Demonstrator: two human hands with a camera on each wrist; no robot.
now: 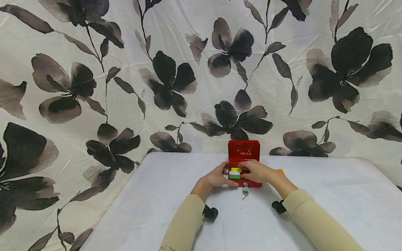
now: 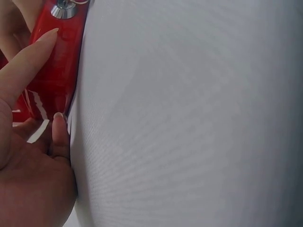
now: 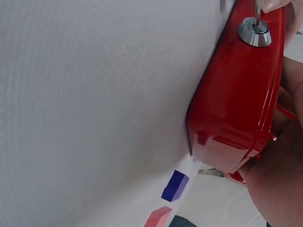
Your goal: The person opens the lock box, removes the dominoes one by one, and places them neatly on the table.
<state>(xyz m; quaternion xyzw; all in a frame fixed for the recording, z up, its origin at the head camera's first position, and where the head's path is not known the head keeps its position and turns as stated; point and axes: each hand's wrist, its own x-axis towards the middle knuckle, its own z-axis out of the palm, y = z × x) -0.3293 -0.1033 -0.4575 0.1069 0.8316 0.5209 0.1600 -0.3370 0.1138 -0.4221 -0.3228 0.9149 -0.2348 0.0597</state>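
Observation:
A red metal cash box (image 1: 258, 184) stands on the white-covered table with its lid (image 1: 244, 150) raised. My left hand (image 1: 216, 175) grips its left end, thumb on the front face and fingers round the side. Inside lie a yellow block (image 1: 235, 169), a white block (image 1: 234, 173) and a green block (image 1: 234, 176). Over the box's right part, my right hand (image 1: 255, 170) reaches in with bent fingers, the tips beside the yellow block; I cannot tell whether they pinch it. Keys (image 1: 245, 190) hang from the front lock (image 3: 254, 32).
Right of the box, partly behind my right forearm, lies an orange block (image 1: 280, 171). In the right wrist view a blue block (image 3: 174, 185) and a pinkish-red block (image 3: 158, 217) lie past the box's end. A floral cloth (image 1: 201, 87) hangs behind the table.

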